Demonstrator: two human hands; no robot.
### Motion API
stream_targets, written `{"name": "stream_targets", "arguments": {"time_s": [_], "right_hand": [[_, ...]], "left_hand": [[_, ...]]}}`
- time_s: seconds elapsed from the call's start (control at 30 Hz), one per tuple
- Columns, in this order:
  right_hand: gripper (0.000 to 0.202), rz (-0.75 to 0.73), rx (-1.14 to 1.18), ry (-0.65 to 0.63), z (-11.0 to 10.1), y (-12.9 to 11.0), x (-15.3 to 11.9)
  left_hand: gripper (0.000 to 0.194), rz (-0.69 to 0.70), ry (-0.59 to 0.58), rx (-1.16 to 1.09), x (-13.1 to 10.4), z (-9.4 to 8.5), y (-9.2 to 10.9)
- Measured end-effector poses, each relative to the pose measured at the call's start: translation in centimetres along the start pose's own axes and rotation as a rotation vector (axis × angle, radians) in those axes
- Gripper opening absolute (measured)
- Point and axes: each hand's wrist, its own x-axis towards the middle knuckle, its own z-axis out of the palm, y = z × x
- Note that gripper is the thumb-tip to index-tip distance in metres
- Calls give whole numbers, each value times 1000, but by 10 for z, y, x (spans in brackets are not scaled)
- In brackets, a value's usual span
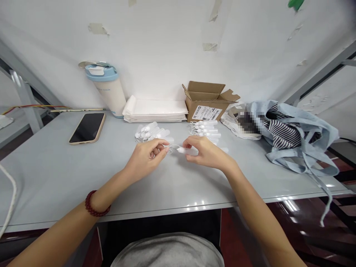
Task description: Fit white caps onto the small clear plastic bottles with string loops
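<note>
My right hand point(204, 151) is closed round a small translucent white tube point(190, 151) that lies sideways just above the table. A thin white cord point(174, 146) runs from the tube's tip toward my left hand point(147, 155), whose thumb and forefinger pinch its loop. Behind my left hand lies a pile of similar white tubes point(150, 131) with cords. Another group of these tubes point(205, 129) lies in a rough row behind my right hand, which partly hides it.
Flat white envelopes point(155, 109) are stacked against the wall beside an open cardboard box point(207, 104). A tumbler point(107, 89) and a phone point(87, 128) are at the left. A blue cloth bag point(303, 133) and a plastic bag point(236, 124) lie at the right.
</note>
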Motion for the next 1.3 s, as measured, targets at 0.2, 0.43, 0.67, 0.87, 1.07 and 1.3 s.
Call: {"name": "stream_targets", "arguments": {"time_s": [0.2, 0.43, 0.67, 0.87, 1.07, 1.3], "right_hand": [[13, 49, -7, -11, 0, 0, 1], [13, 27, 11, 11, 2, 1, 2], [12, 8, 136, 54, 1, -1, 1], [12, 1, 283, 48, 0, -4, 0], [11, -9, 325, 32, 1, -5, 0], [11, -4, 338, 24, 1, -7, 0]], "left_hand": [[22, 24, -3, 44, 1, 1, -1], [23, -22, -50, 77, 3, 1, -1], [24, -191, -117, -165, 3, -2, 3], [26, -318, -164, -343, 7, -6, 4], [27, -343, -180, -481, 8, -6, 4], [28, -351, -192, -497, 6, -7, 4]]}}
